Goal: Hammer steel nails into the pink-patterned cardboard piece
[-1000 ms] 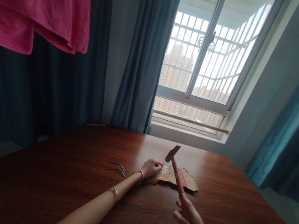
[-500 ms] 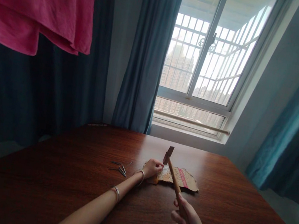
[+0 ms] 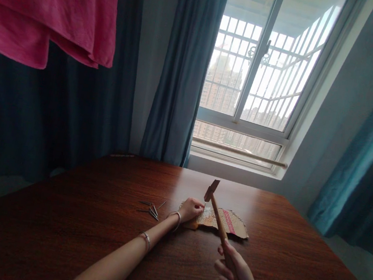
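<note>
My right hand is wrapped round the wooden handle of a hammer, whose head is raised just above my left fingertips. With fingers pinched, my left hand holds a thin nail upright over the near-left part of a piece of cardboard. The cardboard lies flat on the table, with a speckled print, a pink stripe and a ragged edge; my left hand covers its left end. Several loose nails lie in a small heap to the left of my left hand.
The brown wooden table stretches round both arms. A barred window is behind it, with a blue curtain beside it. A pink cloth hangs at the upper left.
The hammer head has lifted slightly off the nail, so that a gap shows between them. My left hand and the cardboard have stayed in place.
</note>
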Demonstrator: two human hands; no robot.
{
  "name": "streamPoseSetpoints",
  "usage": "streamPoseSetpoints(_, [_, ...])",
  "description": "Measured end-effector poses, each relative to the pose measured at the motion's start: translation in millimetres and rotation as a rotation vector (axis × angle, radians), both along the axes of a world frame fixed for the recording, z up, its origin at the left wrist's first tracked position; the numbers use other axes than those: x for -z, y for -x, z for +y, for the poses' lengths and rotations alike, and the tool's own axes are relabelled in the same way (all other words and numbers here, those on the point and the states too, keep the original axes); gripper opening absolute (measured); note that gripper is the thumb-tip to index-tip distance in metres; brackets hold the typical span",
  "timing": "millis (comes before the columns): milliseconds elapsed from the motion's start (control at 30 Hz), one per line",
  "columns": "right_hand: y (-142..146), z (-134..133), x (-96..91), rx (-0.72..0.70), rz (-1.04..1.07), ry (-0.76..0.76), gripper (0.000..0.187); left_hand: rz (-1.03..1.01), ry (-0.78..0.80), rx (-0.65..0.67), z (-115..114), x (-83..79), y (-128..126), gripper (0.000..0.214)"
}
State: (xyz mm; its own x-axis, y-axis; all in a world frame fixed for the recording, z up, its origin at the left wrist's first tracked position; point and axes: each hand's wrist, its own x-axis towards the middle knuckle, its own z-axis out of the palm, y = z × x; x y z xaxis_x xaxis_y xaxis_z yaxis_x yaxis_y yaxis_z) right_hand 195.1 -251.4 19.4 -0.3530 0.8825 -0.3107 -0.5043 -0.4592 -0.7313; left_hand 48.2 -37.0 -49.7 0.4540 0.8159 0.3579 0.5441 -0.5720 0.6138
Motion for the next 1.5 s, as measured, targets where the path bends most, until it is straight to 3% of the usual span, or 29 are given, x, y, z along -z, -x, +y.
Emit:
streamPoseSetpoints(300, [0.1,-5.1,-7.8,0.068,-0.022,-0.038,0.037,0.044,0.008,-0.003,-8.2,-9.8,2.0,0.026])
streamPoseSetpoints(1000, [-6.9,2.9,-7.2,-0.04,0.051,-0.054,0.032,-0.024,0.068,-0.004,-4.1,-6.2,2.3,0.029])
streamPoseSetpoints(1500, [-1.8,8.0,-6.3,0.024,0.004,0.035,0.034,0.013,0.01,-0.014,-0.4,-2.6,-1.1,0.027])
